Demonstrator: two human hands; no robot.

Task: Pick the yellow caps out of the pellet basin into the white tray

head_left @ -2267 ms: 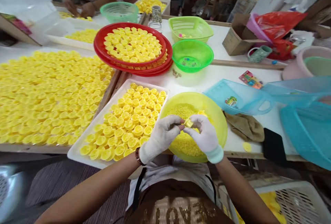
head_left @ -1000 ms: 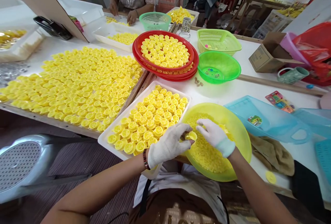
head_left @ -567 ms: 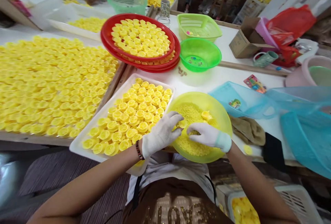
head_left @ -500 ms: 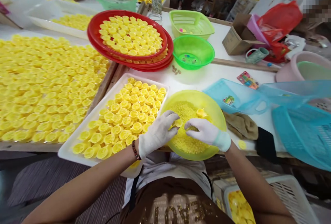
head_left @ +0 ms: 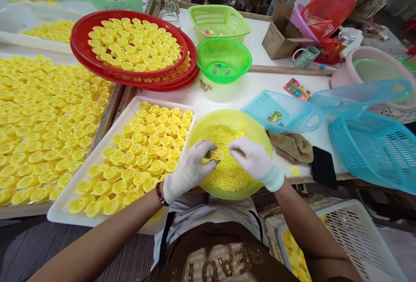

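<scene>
My left hand (head_left: 191,170), in a white glove, holds a small round yellow plastic cup (head_left: 216,154) between thumb and fingers, its mouth tilted up. Just right of it my gloved right hand (head_left: 253,159) is closed in a pinch, apart from the cup; what the fingertips hold, if anything, is too small to make out. Both hands are over a translucent yellow bowl (head_left: 260,131) of tiny yellow pieces (head_left: 232,177). Another yellow cup (head_left: 239,134) shows partly behind my right hand. Left of the bowl, a white tray (head_left: 61,214) carries many yellow cups with patterned faces.
Stacked red trays (head_left: 78,34) of yellow cups stand behind the white tray. Beyond the bowl are a green bowl (head_left: 224,58) and a lime basket (head_left: 221,17). Blue scoops (head_left: 279,113), a blue basket (head_left: 373,152), a brown cloth (head_left: 292,146) and a black flat object (head_left: 324,167) lie right.
My right hand has risen from the tiny pieces in the bowl to beside the cup, its fingers now pinched. My left hand keeps hold of the cup. The view has shifted right.
</scene>
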